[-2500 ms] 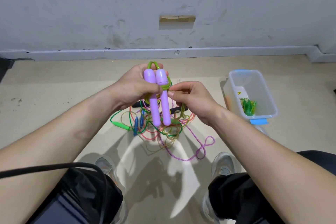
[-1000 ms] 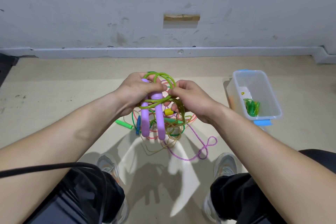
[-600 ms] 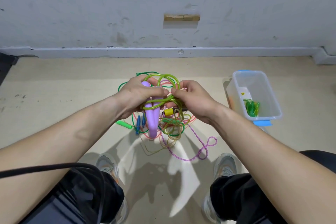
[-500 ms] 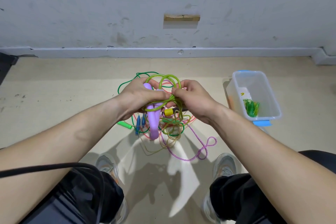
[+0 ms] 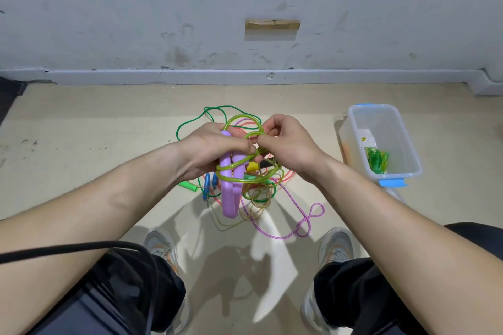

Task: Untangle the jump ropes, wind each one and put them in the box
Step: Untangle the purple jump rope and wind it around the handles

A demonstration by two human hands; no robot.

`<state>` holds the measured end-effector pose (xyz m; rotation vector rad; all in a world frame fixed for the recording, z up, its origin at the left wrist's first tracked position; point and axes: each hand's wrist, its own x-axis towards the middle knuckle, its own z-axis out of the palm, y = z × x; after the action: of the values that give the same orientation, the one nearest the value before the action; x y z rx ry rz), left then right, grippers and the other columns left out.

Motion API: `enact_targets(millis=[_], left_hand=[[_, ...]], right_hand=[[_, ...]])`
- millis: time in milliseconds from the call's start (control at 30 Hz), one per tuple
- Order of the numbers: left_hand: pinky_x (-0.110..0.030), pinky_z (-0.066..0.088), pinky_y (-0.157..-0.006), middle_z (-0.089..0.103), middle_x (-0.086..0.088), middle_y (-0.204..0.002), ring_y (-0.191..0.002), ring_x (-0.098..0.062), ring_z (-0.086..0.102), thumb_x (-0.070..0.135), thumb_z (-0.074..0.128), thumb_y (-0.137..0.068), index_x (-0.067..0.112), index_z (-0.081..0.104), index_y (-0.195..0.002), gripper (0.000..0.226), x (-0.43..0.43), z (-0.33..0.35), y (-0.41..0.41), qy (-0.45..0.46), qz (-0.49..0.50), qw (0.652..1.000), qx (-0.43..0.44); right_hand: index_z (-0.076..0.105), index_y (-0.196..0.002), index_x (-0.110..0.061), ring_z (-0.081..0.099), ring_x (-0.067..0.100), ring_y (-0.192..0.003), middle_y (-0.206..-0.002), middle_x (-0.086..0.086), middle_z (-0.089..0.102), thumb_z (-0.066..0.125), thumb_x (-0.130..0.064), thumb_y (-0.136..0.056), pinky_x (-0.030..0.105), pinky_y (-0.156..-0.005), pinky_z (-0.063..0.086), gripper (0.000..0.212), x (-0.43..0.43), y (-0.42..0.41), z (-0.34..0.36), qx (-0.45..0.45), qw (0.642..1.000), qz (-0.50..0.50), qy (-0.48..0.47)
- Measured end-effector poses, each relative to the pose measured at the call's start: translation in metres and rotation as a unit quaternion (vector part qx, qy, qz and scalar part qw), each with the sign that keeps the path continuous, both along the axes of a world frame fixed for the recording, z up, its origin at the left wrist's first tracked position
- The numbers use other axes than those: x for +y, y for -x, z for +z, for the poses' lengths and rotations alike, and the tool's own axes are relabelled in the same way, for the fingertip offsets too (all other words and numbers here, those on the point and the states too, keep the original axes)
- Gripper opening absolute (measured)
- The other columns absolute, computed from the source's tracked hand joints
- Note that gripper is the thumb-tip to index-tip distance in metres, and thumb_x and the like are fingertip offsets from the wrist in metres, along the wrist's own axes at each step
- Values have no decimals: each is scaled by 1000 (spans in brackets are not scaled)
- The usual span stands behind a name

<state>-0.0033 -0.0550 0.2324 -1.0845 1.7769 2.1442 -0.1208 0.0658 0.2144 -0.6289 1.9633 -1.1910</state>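
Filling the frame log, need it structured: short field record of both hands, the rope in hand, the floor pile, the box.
left hand: grips both purple handles together
right hand: pinches the yellow-green rope, which loops round the handles
floor pile: tangled ropes, green, pink, purple, under the hands
box: clear plastic, open, right of the pile; a bundled green rope inside

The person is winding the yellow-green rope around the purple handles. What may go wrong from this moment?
1. The yellow-green rope lies in loose loops around the purple handles. Only the pinch of the right hand holds one loop, so a slip may let the winding spring open.
2. The left hand holds the bundle over the tangled pile on the floor. A low loop might catch another rope there and drag it toward the box.
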Motion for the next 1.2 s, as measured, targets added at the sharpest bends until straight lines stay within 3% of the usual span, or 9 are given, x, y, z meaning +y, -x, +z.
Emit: enact_targets(millis=[100,267,433,500,600,733,900,1033,1200], left_hand=[[-24,56,-60,68,-7,-74,-67,-21,66,-6,68,-84,14,61,-88,21,1,1,0,-40,48,998,12],[-19,51,-55,62,-2,-64,-60,-17,58,-3,75,-76,16,61,-78,24,4,-8,3,39,83,996,19],[-31,53,-73,64,-11,-82,-73,-23,62,8,77,-61,2,70,-96,37,2,-10,3,17,91,995,43],[-28,54,-70,64,-11,-82,-74,-23,62,7,79,-63,-1,70,-96,35,2,-10,2,2,78,996,33],[-25,51,-67,60,-7,-69,-69,-19,59,0,74,-79,8,66,-73,13,2,-12,1,-13,54,998,7],[-20,56,-62,62,-8,-78,-75,-17,62,-3,65,-87,5,67,-85,8,1,-11,0,-62,58,996,-2],[-36,55,-85,60,-17,-92,-91,-27,59,4,74,-69,8,70,-72,6,2,-14,1,-55,67,996,8],[-20,50,-61,61,-9,-68,-71,-23,59,9,71,-63,13,68,-56,8,1,-16,2,-23,59,998,11],[-29,53,-76,61,-20,-98,-92,-28,59,5,72,-79,1,70,-96,18,-3,-13,1,-66,57,996,12]], right_hand=[[55,-82,-13,65,22,-65,-67,3,55,67,-9,-87,30,-57,39,14,-1,4,5,14,1000,5,-3],[56,-85,-5,48,20,-72,-75,3,54,62,-21,-88,34,-65,38,17,1,4,5,118,988,62,-77],[55,-85,-12,48,19,-69,-73,-1,55,61,-25,-86,33,-60,36,14,2,6,8,143,981,69,-111],[58,-88,-7,50,20,-69,-72,-1,56,62,-24,-85,33,-61,38,17,2,7,7,149,980,68,-110],[59,-91,-2,54,24,-70,-71,1,57,66,-19,-84,35,-64,43,19,1,10,2,142,983,60,-100],[61,-91,0,57,23,-68,-71,4,59,69,-16,-81,42,-66,51,20,1,11,-4,94,992,34,-79],[64,-93,-1,53,20,-62,-68,4,55,69,-10,-79,37,-59,42,17,2,10,-8,20,999,-14,-44],[60,-94,-11,52,15,-54,-76,5,58,60,10,-81,26,-53,42,24,5,12,1,-25,1000,-2,18],[64,-82,-18,54,15,-64,-86,4,63,57,11,-77,32,-57,46,31,8,17,3,26,997,66,24]])
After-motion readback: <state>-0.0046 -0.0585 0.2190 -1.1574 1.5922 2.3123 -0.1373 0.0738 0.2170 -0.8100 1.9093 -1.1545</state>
